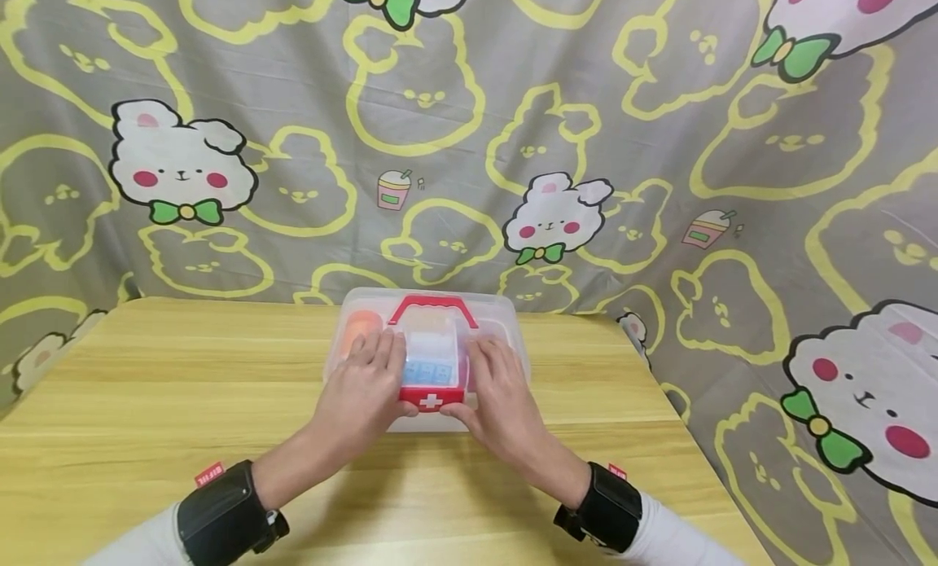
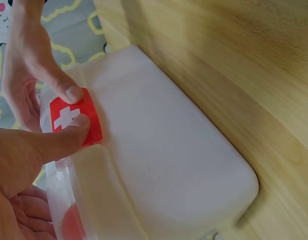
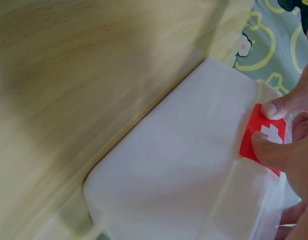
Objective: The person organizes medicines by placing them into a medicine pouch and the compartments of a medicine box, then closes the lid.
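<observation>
Where the wooden table (image 1: 146,403) fills the lower half of the head view, a translucent plastic first-aid box (image 1: 506,322) is seen at centre frame, its lid closed and a red handle (image 1: 432,305) folded flat on top. On the left, the left hand (image 1: 362,391) is laid over the lid, fingers spread, with its thumb pressed against the red latch (image 1: 431,400) marked with a white cross. On the right, the right hand (image 1: 498,395) is placed likewise, thumb on the same latch. Both thumbs are confirmed on the latch (image 2: 74,120) in the left wrist view, close together. A rabbit-patterned cloth (image 1: 659,142) is hung behind.
</observation>
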### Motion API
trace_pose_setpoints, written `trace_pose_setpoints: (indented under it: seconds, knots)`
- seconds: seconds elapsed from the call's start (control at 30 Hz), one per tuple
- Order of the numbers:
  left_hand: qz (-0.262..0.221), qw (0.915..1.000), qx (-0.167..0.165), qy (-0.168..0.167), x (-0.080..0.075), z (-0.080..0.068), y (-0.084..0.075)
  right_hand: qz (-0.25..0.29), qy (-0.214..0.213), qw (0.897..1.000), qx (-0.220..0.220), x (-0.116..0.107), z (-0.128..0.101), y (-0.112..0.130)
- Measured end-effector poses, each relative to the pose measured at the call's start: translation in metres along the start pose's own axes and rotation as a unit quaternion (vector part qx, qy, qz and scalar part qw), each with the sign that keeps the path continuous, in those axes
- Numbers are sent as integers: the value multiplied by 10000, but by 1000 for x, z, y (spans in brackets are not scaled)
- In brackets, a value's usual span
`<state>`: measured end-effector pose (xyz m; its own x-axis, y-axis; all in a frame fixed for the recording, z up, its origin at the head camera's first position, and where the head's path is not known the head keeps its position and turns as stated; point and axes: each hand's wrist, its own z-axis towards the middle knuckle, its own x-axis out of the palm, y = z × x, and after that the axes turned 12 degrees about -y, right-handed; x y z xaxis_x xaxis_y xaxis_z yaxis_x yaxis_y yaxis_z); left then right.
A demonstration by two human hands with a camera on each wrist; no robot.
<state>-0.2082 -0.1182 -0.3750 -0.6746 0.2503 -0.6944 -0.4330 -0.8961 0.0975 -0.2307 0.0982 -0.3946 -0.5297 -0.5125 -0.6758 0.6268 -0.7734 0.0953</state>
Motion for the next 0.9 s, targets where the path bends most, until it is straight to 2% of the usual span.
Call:
trace_pose_setpoints:
  seconds: [0.3, 0.57, 0.9]
  knots:
    - [110, 9999, 72, -96, 0, 0, 0, -80, -38, 10000, -12, 0, 0, 0]
    - [65, 10000, 24, -42, 1, 2, 2, -66, 19, 10000, 59, 1, 2, -1]
    - [15, 9998, -192, -47, 19, 14, 14, 197, -45, 9995, 254, 18, 17, -10]
